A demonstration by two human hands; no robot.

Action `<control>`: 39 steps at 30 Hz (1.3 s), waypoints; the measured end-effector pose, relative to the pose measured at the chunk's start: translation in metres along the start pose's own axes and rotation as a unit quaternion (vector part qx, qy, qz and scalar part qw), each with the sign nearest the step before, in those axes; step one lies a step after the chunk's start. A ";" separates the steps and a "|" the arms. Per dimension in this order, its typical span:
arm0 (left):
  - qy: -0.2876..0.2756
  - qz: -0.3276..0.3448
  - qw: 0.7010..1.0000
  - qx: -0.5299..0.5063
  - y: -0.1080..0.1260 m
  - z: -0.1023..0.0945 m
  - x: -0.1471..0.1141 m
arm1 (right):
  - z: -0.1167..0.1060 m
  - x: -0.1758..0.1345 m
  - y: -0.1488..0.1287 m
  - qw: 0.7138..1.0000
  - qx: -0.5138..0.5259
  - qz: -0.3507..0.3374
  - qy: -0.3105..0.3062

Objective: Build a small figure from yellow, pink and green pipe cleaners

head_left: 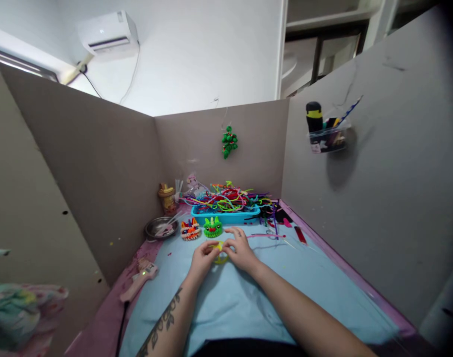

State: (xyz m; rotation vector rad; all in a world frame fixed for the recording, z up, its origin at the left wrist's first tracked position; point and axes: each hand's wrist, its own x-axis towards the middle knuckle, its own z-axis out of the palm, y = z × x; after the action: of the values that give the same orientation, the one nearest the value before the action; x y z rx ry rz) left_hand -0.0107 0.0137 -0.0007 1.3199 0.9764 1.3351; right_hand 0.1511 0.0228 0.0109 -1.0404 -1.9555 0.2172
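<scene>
Both hands meet over a small yellow ring-shaped piece point(220, 259), which looks bent from pipe cleaner. My left hand point(204, 257) pinches its left side between thumb and fingers. From the right, my right hand point(240, 248) grips its upper part, with the fingertips close to those of the left. The fingers hide much of the piece. Just beyond them sit a green pipe-cleaner animal head point(212, 227) and an orange, white and purple one point(190, 230). A pink pipe cleaner point(265, 235) lies to the right of my right hand.
A blue tray point(226, 217) heaped with colourful pipe cleaners stands at the back. To the left are a metal bowl point(161, 229) and a pink glue gun point(140, 281) with a cord. A red strip point(300, 235) lies right. Grey partitions point(219, 173) enclose the table.
</scene>
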 end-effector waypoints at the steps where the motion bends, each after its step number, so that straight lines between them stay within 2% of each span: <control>1: -0.002 0.003 1.000 0.005 0.000 0.000 0.000 | -0.001 0.000 0.001 1.000 -0.004 -0.005 -0.002; 8: -0.009 -0.008 0.999 0.032 0.004 0.000 -0.002 | -0.001 -0.002 0.002 1.000 -0.024 -0.015 0.005; 11: 0.015 -0.028 0.999 0.022 0.004 -0.001 -0.002 | 0.000 -0.001 0.004 0.998 -0.045 -0.028 0.028; 13: 0.043 -0.040 0.998 0.016 0.004 -0.003 -0.001 | -0.003 0.002 0.010 0.995 -0.071 -0.038 0.064; 16: 0.084 -0.048 0.995 -0.001 0.007 -0.007 0.001 | -0.014 0.008 0.023 0.982 -0.128 -0.040 0.133; 18: 0.097 -0.057 0.994 -0.018 0.008 -0.010 0.002 | -0.025 0.012 0.033 0.972 -0.168 -0.031 0.158; 22: 0.097 -0.070 0.993 -0.025 0.008 -0.012 0.004 | -0.045 0.015 0.046 0.967 -0.209 0.005 0.144; 24: 0.091 -0.063 0.994 -0.025 0.007 -0.012 0.004 | -0.047 0.015 0.048 0.974 -0.185 0.028 0.128; 27: 0.083 -0.048 0.995 -0.015 0.007 -0.010 0.003 | -0.042 0.015 0.046 0.988 -0.073 0.073 0.111; 31: 0.074 -0.040 0.996 -0.013 0.005 -0.008 0.003 | -0.032 0.015 0.033 0.979 0.097 0.142 0.105; 35: 0.049 -0.032 0.998 -0.025 0.002 -0.006 0.003 | -0.033 0.012 0.013 0.967 0.200 0.124 0.096; 39: 0.035 -0.015 0.999 -0.019 0.004 -0.004 0.003 | -0.040 0.009 -0.005 0.969 0.205 0.071 0.118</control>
State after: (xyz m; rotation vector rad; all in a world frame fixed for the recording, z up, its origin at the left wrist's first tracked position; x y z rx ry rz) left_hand -0.0150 0.0164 0.0031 1.2325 1.0111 1.3776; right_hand 0.1768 0.0169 0.0430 -0.8844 -1.5371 0.5289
